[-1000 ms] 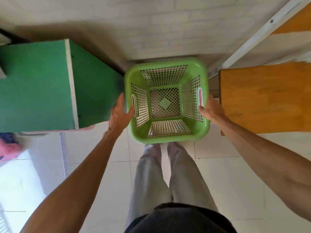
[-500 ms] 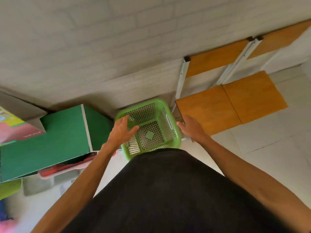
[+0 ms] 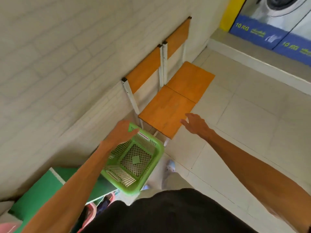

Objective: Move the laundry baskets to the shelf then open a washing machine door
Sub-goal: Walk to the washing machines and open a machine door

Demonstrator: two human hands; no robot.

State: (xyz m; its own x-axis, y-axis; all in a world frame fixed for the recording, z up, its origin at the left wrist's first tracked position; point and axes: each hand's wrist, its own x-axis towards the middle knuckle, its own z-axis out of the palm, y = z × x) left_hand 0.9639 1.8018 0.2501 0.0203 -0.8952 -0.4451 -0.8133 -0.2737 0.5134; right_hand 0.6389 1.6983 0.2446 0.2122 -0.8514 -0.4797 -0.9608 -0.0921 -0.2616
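Note:
An empty green laundry basket (image 3: pixel 152 159) with mesh sides stands low against the white brick wall, between a green shelf unit (image 3: pixel 42 195) and a wooden chair. My left hand (image 3: pixel 120 132) lies on the basket's far corner, fingers curled over the rim. Off the basket, my right hand (image 3: pixel 195 124) hovers with spread fingers over the front edge of the nearer chair seat (image 3: pixel 165 111). A white washing machine (image 3: pixel 282 7) shows at the top right; its round door looks closed, though only part of it shows.
Two orange-seated chairs with white frames stand side by side along the wall; the farther seat (image 3: pixel 190 79) is nearer the machines. Blue "10 KG" panels (image 3: pixel 259 32) sit on a raised step. A pink basket (image 3: pixel 90 209) shows under the shelf unit. Tiled floor (image 3: pixel 252 123) spreads right.
My right hand has let go of the basket and moved right over the chair seat. The view has swung right and up, bringing the washing machine into sight. My left hand stays on the rim.

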